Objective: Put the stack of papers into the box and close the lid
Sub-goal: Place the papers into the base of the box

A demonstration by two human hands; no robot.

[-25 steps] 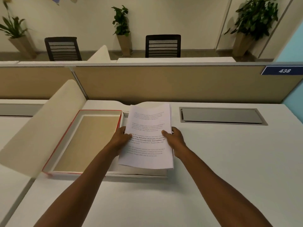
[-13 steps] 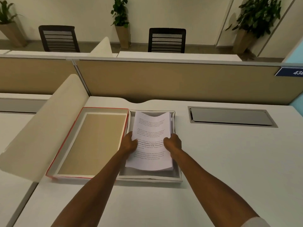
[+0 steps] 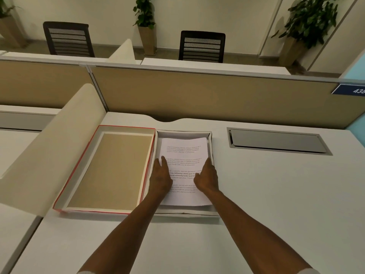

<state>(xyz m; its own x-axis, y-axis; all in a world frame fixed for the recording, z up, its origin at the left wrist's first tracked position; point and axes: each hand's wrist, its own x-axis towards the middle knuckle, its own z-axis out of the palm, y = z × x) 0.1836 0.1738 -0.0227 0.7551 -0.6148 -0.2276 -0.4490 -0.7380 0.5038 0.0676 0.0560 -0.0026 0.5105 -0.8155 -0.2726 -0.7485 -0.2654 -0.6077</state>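
The white desk (image 3: 276,194) fills most of what I can see, running back to a tan partition (image 3: 197,91) with a blue number plate (image 3: 351,89) at its right end. Beyond the partition stand two dark mesh-backed chairs (image 3: 202,46) and a few potted plants (image 3: 312,18) against the wall. A grey cable hatch (image 3: 276,141) is set flush in the desk to the right of the work.

On the desk the lid (image 3: 110,171) lies upturned, red along its edge with a tan inner face, directly against the left side of the box (image 3: 211,143). The box is a shallow white tray, open on top, its near wall close to the desk's front area.

The stack of papers (image 3: 183,153) sits inside the box, printed side up, its far edge curling up a little and its near edge close to the box's near wall.

Both hands are on the stack with fingers spread flat, not gripping anything. The left hand (image 3: 161,178) presses on the stack's left edge, beside the box's left wall. The right hand (image 3: 206,178) presses near the right edge, fingertips next to the right wall.
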